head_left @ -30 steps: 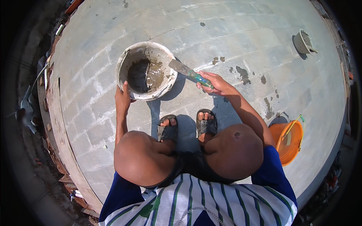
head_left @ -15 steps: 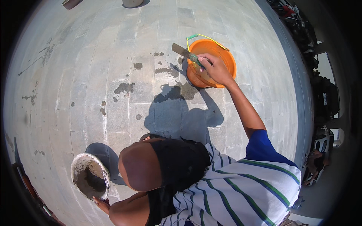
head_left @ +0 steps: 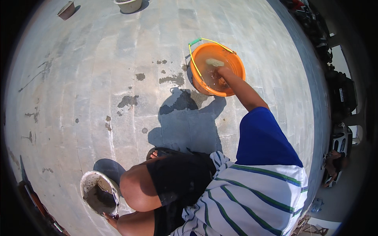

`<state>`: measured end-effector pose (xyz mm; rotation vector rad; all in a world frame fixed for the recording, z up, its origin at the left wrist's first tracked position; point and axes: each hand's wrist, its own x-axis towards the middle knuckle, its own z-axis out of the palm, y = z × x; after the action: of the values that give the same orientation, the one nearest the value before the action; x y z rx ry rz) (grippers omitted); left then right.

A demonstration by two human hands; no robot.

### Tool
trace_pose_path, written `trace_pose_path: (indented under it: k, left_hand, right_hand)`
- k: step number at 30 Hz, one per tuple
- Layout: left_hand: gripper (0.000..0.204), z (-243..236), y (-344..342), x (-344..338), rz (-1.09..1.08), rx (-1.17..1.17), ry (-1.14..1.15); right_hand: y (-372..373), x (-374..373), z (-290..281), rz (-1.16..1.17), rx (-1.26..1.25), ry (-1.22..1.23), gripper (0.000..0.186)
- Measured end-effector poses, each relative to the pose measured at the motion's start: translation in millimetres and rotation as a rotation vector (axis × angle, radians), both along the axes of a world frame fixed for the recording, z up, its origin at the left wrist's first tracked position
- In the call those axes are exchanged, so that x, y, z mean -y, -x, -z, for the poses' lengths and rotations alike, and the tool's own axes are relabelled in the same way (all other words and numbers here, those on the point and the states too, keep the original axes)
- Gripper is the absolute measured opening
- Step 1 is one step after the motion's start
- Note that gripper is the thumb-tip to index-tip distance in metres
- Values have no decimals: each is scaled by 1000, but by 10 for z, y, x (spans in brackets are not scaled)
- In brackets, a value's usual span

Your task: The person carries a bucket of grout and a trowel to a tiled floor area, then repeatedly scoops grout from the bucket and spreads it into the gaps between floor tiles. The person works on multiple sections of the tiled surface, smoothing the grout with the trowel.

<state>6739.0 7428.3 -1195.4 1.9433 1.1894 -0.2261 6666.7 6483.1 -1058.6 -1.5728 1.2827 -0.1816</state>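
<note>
In the orange bucket [head_left: 239, 70] of cloudy water, my right hand [head_left: 221, 75] is dipped, closed on the putty knife, whose pale blade [head_left: 214, 62] shows under the water. The yellow handle [head_left: 195, 62] with a green grip stands raised at the bucket's left side. At lower left my left hand [head_left: 110, 218] holds the rim of a white bucket [head_left: 86, 181] with grey mortar inside, its fingers partly hidden.
Two tubs [head_left: 128, 6] [head_left: 66, 11] stand farther off on the grey paving [head_left: 149, 43], which has dark wet patches. Along the right edge are parked vehicles [head_left: 341, 94] and another person [head_left: 336, 163]. Dark boards [head_left: 33, 200] lie at the lower left edge.
My body and view have turned right toward the orange bucket. My right hand has lowered the putty knife from above the bucket into its water. My left hand remains on the white bucket.
</note>
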Motion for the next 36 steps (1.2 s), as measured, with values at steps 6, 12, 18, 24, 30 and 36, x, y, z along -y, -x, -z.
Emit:
trace_pose_path:
  k: [6, 12, 18, 24, 30, 36]
  left_hand:
    - [80, 66, -45, 270, 3, -35, -10]
    - [74, -80, -113, 427, 4, -19, -18]
    - [68, -124, -112, 484, 6, 0, -3]
    - [62, -236, -102, 758, -8, 28, 18]
    - [57, -306, -68, 963, -14, 78, 44]
    - [51, -337, -104, 1353, 13, 149, 140]
  right_hand:
    - [290, 598, 995, -103, -30, 48, 18]
    - [252, 580, 1036, -150, -30, 25, 23]
    - [298, 632, 917, -265, -163, 82, 29]
    - [186, 650, 598, -692, -656, 440, 34]
    - [-8, 238, -204, -842, -222, 870, 33]
    - [83, 567, -394, -1068, -483, 986, 26]
